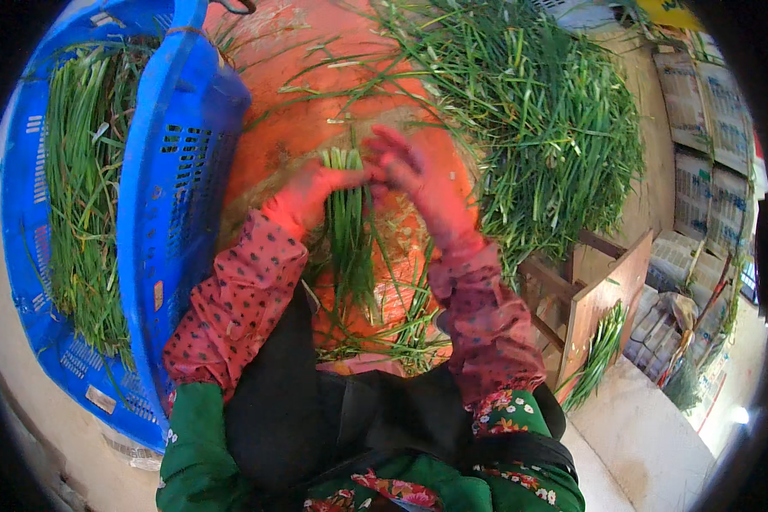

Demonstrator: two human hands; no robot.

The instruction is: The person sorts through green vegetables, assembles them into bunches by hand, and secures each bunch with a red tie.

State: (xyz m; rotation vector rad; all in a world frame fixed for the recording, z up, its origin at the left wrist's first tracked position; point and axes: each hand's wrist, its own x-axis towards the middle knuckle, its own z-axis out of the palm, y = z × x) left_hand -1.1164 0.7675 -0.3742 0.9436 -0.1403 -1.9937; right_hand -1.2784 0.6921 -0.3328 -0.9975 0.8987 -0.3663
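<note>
My left hand [307, 189], in a pink-red glove, grips a bunch of green garlic chives [345, 237]. Their pale cut ends stick up past my thumb, and the leaves hang toward my lap. My right hand [393, 163], gloved alike, is at the bunch's right side, close against my left fingertips. Its upper fingers are spread, but motion blur hides whether anything is pinched between them. Beneath both hands lies an orange-red sheet [281, 121] with loose leaves and soil on it.
At my left stands a blue plastic basket [185, 160] holding long chives [83, 192]. A large heap of chives [550, 128] spreads at the right. Nearer on that side is a wooden stool [582, 301] with a few leaves [598, 358] against it. Stacked wrapped bundles [720, 115] line the far right.
</note>
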